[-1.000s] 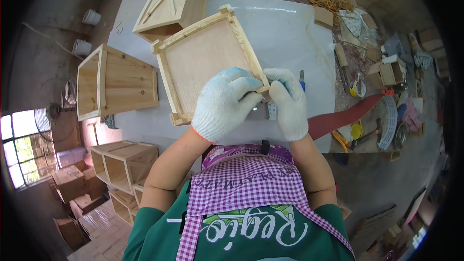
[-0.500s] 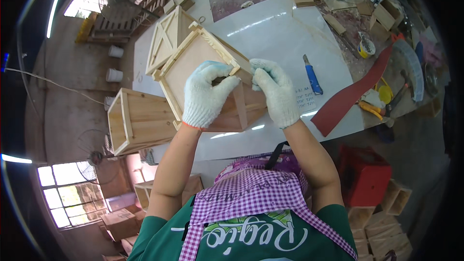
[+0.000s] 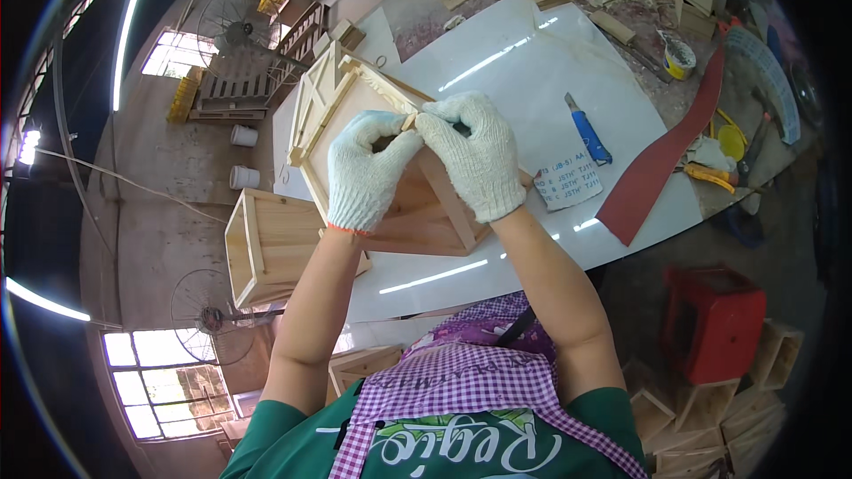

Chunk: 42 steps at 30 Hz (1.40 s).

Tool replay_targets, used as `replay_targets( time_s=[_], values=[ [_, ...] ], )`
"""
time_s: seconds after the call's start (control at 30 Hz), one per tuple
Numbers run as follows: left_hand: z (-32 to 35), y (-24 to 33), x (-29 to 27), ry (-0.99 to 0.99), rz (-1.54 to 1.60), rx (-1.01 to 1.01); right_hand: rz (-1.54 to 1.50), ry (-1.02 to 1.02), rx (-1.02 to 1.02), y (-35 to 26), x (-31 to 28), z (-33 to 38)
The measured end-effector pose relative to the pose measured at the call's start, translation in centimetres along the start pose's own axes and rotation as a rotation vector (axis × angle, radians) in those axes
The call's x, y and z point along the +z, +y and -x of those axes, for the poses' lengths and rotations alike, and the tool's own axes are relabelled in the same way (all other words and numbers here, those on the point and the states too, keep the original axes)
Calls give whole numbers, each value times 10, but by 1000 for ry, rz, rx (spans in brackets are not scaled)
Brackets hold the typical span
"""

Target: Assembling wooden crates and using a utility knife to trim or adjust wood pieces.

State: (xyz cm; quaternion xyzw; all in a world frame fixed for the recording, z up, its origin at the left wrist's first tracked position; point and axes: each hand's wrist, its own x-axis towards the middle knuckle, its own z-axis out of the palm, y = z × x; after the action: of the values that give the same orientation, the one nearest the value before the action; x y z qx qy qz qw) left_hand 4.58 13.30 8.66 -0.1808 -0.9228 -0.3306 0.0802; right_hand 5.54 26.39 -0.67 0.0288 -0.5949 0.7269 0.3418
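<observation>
An angular wooden box (image 3: 417, 213) with raised frame strips lies tilted on the white-covered table in front of me. My left hand (image 3: 368, 168), in a white knit glove, pinches the box's upper right corner between thumb and fingers. My right hand (image 3: 475, 155), gloved the same way, meets it at that corner with thumb and fingers closed together. The gloves hide whatever small piece may be between the fingertips. To the right of my right hand lies a torn scrap of printed paper (image 3: 568, 184), with a blue utility knife (image 3: 587, 133) just beyond it.
A second wooden box (image 3: 288, 244) stands left of the first, and an X-braced wooden piece (image 3: 315, 89) behind it. A reddish-brown strip (image 3: 670, 155), orange-handled pliers (image 3: 710, 176) and a tub (image 3: 678, 55) lie right. A red stool (image 3: 714, 324) stands below the table edge.
My right hand has moved left to the box corner and now touches it beside my left hand. The printed scrap shows more fully. The whole view has shifted slightly.
</observation>
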Motion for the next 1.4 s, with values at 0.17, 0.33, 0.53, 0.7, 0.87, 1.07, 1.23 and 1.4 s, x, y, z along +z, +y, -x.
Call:
replay_targets(
  time_s=[0.17,0.33,0.53,0.7,0.87,1.07,1.23,1.4],
  values=[
    [-1,-7,-5,-58,107,-105,7,-2,26,1,2,1],
    [-1,-9,-18,-159,114,-69,10,-41,79,-3,0,0],
    [-2,-8,-26,-271,88,-37,91,-75,113,-9,-4,0],
    [-7,-6,-31,-341,121,-29,85,-76,124,-11,-5,0],
    [-13,-6,-29,-323,192,-54,60,-60,110,-8,-4,1],
    [-16,1,-22,-251,-6,-8,63,-68,131,-2,-13,7],
    [-14,-2,-24,-213,40,-15,431,-87,-115,17,-15,22],
    [-16,0,-19,-209,88,-61,88,-175,119,33,-8,24]
  ],
)
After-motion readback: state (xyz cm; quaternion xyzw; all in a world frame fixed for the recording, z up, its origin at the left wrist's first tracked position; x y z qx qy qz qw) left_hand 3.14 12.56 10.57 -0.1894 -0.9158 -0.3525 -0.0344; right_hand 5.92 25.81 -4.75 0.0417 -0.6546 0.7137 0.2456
